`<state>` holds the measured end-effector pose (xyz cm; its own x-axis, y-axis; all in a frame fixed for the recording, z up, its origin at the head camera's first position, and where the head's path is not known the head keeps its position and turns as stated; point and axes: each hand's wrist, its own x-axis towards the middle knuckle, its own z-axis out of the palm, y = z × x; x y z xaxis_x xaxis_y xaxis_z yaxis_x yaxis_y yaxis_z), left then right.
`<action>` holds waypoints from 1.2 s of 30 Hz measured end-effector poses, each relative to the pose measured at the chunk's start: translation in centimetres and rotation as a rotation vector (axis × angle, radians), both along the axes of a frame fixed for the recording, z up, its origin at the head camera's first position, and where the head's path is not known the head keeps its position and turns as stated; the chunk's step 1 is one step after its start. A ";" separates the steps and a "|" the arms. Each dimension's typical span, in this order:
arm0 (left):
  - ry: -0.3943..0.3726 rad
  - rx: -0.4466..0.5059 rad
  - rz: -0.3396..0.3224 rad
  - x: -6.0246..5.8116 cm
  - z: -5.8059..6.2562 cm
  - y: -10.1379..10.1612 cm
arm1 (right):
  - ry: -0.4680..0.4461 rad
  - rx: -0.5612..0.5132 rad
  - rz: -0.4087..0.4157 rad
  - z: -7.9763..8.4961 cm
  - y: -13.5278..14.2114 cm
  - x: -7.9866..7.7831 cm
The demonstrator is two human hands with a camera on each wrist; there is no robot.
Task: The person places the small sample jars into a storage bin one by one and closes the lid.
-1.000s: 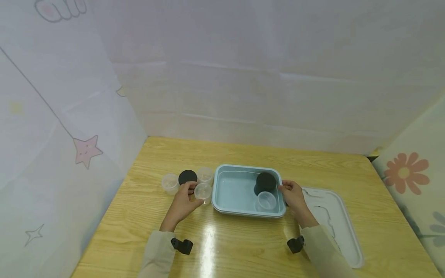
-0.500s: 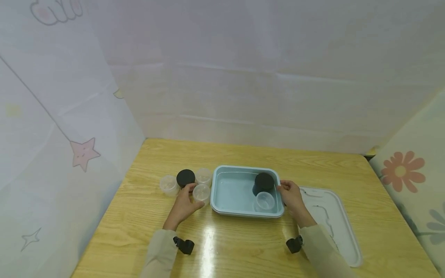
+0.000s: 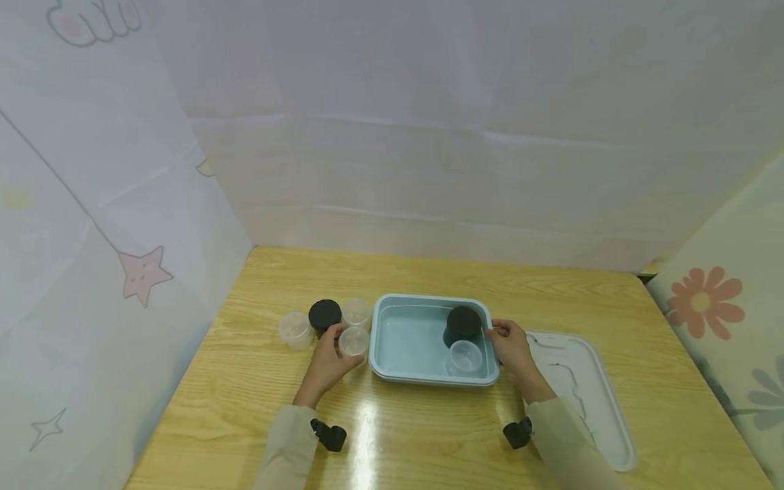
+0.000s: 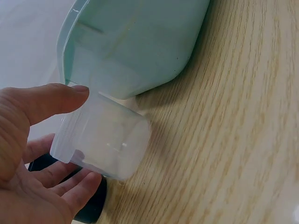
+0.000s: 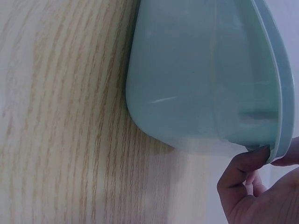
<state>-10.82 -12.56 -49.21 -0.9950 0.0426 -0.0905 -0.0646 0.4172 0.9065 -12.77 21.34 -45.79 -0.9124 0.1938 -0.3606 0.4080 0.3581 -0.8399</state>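
Observation:
My left hand (image 3: 327,364) is around a small clear plastic jar (image 4: 114,135) with a ribbed collar. Its thumb lies on one side of the collar and its fingers on the other. That jar stands on the table beside the left end of a light blue plastic basin (image 3: 407,344). At the basin's right end, my right hand (image 3: 512,348) pinches the rim between thumb and fingers. Inside the basin, a black round jar (image 3: 463,321) and a clear jar (image 3: 465,356) sit at the right. The basin's edge looks doubled in the head view.
Left of the basin stand two more clear jars, one at the far left (image 3: 295,329) and one behind (image 3: 356,313), with a black jar (image 3: 325,313) between them. A white tray-like lid (image 3: 603,408) lies right of the basin, partly under the right forearm. Papered walls (image 3: 392,190) surround the table.
My left hand has come in closer around the clear jar, its thumb and fingers now nearer to it. The right hand stays on the basin rim. The head view has shifted slightly.

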 end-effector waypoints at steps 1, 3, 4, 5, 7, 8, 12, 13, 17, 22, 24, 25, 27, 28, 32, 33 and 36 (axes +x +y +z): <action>0.003 -0.001 0.001 0.0 0.0 0.0 | -0.001 -0.003 0.001 0.0 0.0 0.0; 0.007 -0.001 0.002 0.0 -0.1 0.0 | -0.003 -0.005 0.004 0.0 0.0 0.0; 0.008 0.000 0.002 0.0 -0.1 0.0 | -0.004 -0.005 0.004 0.0 0.0 0.1; 0.009 0.000 0.002 0.0 -0.1 0.0 | -0.002 -0.004 0.004 0.0 0.0 0.0; 0.003 0.006 0.002 0.0 -0.1 0.0 | -0.001 -0.001 0.001 0.0 0.0 0.1; 0.001 0.010 0.003 0.0 -0.1 0.0 | 0.000 0.001 0.000 0.0 0.0 0.1; -0.003 0.007 0.010 0.1 -0.2 -0.1 | 0.003 0.005 -0.008 -0.1 -0.1 0.0; -0.001 0.003 0.013 0.1 -0.2 -0.1 | 0.003 0.005 -0.009 -0.1 -0.1 0.0; 0.003 -0.014 0.027 0.2 -0.1 0.0 | 0.006 0.007 -0.010 -0.1 -0.1 0.0; 0.007 -0.028 0.045 0.4 0.6 0.2 | 0.008 0.015 -0.018 0.0 -0.2 0.0; 0.014 -0.031 0.049 0.5 0.9 0.3 | 0.006 0.015 -0.022 0.0 -0.2 0.0; 0.017 -0.033 0.050 0.5 1.1 0.3 | 0.006 0.014 -0.022 0.0 -0.2 -0.1; 0.024 -0.037 0.053 0.6 1.5 0.3 | 0.004 0.014 -0.023 0.0 -0.2 0.0; 0.029 -0.043 0.054 0.7 1.6 0.3 | -0.001 0.016 -0.026 0.0 -0.2 0.0; 0.031 -0.057 0.061 0.8 2.4 0.3 | -0.001 0.017 -0.028 0.0 -0.2 0.0; 0.032 -0.058 0.061 0.8 2.5 0.4 | 0.000 0.018 -0.029 0.0 -0.2 0.0; 0.037 -0.048 0.057 0.9 3.1 0.4 | 0.005 0.019 -0.028 0.0 -0.2 0.0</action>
<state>-9.95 -12.16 -46.12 -0.9984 -0.0175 -0.0544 -0.0564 0.4566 0.8879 -12.79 21.11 -45.75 -0.9081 0.2263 -0.3524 0.4143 0.3622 -0.8350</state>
